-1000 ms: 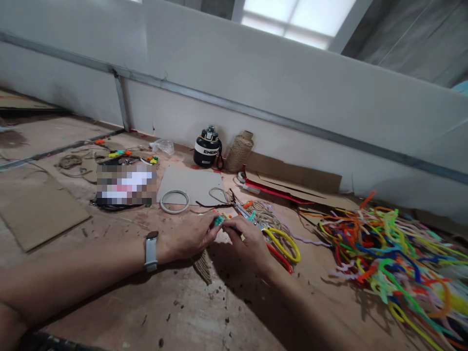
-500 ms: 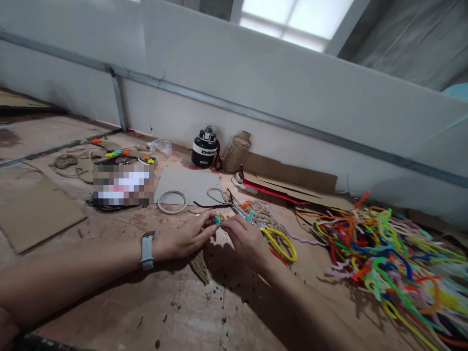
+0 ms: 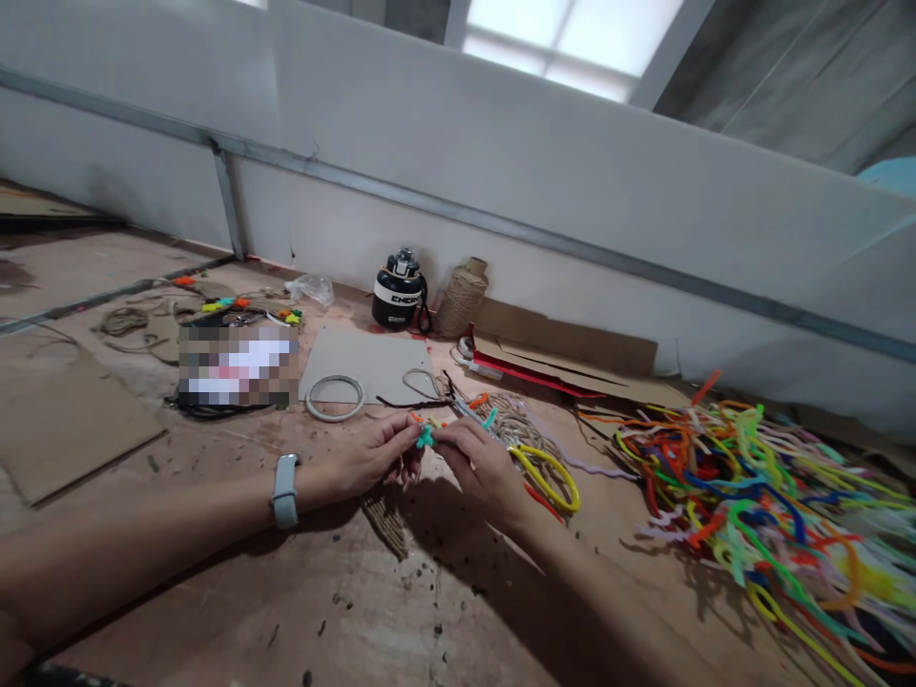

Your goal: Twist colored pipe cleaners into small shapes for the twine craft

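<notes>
A small teal pipe-cleaner shape [image 3: 425, 436], bent into short loops, is pinched between both hands above the table. My left hand [image 3: 383, 450] closes thumb and finger on its left side. From the right, my right hand [image 3: 476, 463] grips it with the fingertips, which partly hide it. Below my left hand lies a woven piece of brown twine [image 3: 385, 523]. Just beyond the hands are scissors with yellow handles [image 3: 548, 477] and coiled twine [image 3: 530, 429].
Colourful pipe cleaners [image 3: 759, 506] are heaped at the right. Behind stand a black bottle [image 3: 399, 294] and a twine spool [image 3: 463, 298]. A ring [image 3: 335, 398] lies by a grey board [image 3: 368, 358]; brown cardboard [image 3: 75, 425] lies left.
My fingers have shifted slightly around the teal pipe-cleaner shape, and more of it now shows between them. My left wrist has turned a little.
</notes>
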`<state>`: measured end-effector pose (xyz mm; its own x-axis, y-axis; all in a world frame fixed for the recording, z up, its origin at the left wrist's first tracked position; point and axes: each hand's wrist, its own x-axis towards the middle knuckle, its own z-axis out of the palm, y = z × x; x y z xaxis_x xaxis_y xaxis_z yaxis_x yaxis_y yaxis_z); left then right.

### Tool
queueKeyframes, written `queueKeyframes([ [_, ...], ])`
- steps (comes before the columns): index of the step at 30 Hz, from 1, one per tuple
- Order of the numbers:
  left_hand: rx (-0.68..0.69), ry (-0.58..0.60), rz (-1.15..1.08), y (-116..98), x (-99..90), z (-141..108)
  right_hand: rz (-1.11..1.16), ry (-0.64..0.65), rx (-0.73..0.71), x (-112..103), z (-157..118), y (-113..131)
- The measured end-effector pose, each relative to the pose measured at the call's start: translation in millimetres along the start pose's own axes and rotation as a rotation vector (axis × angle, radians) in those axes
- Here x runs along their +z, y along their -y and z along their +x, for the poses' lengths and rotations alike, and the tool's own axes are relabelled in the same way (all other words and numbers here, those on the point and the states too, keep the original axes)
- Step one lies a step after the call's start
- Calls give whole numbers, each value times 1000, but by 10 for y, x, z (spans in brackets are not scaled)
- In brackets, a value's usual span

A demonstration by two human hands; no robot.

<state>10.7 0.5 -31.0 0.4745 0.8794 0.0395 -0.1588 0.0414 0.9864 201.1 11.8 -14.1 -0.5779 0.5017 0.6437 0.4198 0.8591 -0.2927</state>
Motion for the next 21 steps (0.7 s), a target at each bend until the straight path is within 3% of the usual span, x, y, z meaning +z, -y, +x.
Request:
queueKeyframes([
  [11,-15,84,-90,-12,-1,-9,196,65,136,-83,44,-6],
  [21,12,134,-51,17,-25,0,526,262,516,-141,51,35],
])
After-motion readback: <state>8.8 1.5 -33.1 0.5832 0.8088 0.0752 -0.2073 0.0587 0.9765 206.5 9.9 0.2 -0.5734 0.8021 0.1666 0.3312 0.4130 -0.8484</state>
